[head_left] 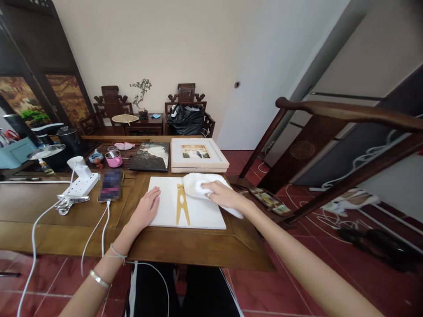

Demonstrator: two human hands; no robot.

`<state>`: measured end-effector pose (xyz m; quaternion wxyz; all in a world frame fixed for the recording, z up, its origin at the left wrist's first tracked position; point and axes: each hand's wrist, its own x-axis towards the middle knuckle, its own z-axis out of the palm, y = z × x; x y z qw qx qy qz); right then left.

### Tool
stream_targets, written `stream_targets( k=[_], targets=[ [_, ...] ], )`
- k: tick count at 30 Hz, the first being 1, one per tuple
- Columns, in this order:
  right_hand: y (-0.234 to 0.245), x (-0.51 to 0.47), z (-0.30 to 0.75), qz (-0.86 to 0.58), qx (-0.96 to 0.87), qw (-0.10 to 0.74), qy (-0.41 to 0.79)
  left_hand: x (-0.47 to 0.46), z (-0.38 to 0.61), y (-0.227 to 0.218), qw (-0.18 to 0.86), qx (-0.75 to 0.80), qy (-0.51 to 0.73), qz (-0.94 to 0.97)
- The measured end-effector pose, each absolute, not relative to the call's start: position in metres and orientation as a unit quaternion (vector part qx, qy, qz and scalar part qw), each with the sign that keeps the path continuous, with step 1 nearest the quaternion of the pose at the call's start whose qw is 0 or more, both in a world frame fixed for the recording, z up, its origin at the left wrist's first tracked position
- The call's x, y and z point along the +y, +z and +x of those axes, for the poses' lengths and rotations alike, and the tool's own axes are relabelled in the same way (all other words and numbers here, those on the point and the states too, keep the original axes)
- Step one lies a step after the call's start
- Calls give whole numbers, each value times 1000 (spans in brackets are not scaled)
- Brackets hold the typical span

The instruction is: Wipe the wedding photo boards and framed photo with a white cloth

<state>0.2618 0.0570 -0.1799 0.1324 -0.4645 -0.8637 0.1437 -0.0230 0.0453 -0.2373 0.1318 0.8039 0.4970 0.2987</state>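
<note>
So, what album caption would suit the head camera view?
Left hand on a flat white rectangular board, right hand gripping a soft white cloth over it, beside a yellow A-shaped piece.

A white rectangular board (pixel 205 218) lay flat before me, a gold A-shaped piece (pixel 181 192) near its middle, my white cloth (pixel 191 185) bunched across its far right corner.

The cloth (pixel 194 186) looks soft, the board (pixel 165 207) smooth and matt, the wooden table (pixel 198 246) glossy, the plastic bag (pixel 185 121) crinkled

Cloth (pixel 193 179) on board (pixel 168 202), picture frame (pixel 198 152) behind
</note>
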Motion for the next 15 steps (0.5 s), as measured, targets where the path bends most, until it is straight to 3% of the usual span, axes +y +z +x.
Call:
stream_targets(
  k=[6, 11, 15],
  targets=[
    [-185, 79, 259, -473, -859, 144, 135, 46, -24, -238, 135, 499, 294, 804],
    [-187, 14, 264, -517, -833, 127, 154, 45, -23, -238, 144, 495, 300, 802],
    [-176, -50, 272, -501, -830, 66, 235, 45, -22, -238, 146, 503, 294, 800]
  ],
)
